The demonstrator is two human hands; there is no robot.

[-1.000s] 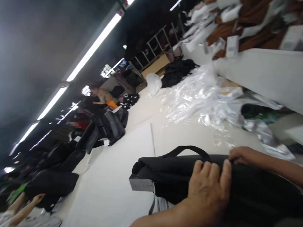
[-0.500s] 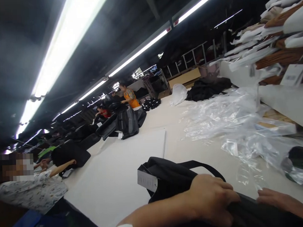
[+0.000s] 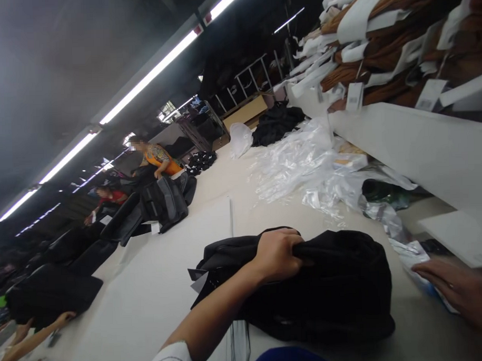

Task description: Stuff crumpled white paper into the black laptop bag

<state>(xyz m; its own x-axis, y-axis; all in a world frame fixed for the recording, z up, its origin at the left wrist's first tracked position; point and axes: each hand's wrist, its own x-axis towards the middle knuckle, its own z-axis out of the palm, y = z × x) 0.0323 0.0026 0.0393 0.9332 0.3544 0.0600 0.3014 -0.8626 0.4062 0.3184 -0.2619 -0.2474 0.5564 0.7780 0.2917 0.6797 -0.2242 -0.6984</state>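
A black fabric bag (image 3: 331,288) lies on the pale table in front of me, with a tag (image 3: 199,282) sticking out at its left end. My left hand (image 3: 278,255) is closed on the top of the bag, pinching a fold of it. Away from the bag, at the right edge of the view, my right hand (image 3: 458,289) is over a crinkled clear plastic and bluish packet (image 3: 411,253). It is slightly blurred, and whether its fingers grip the packet is unclear.
Clear plastic bags (image 3: 299,162) are heaped beyond the black bag. White sheets (image 3: 150,289) cover the table's left part. Brown garments (image 3: 402,43) are stacked at upper right above a white board (image 3: 421,148). Co-workers handle black bags (image 3: 162,201) at left.
The view has turned right. The black bag now lies bunched across the table, with my left hand gripping its top. My right hand has moved away from the bag to the packet at the right.
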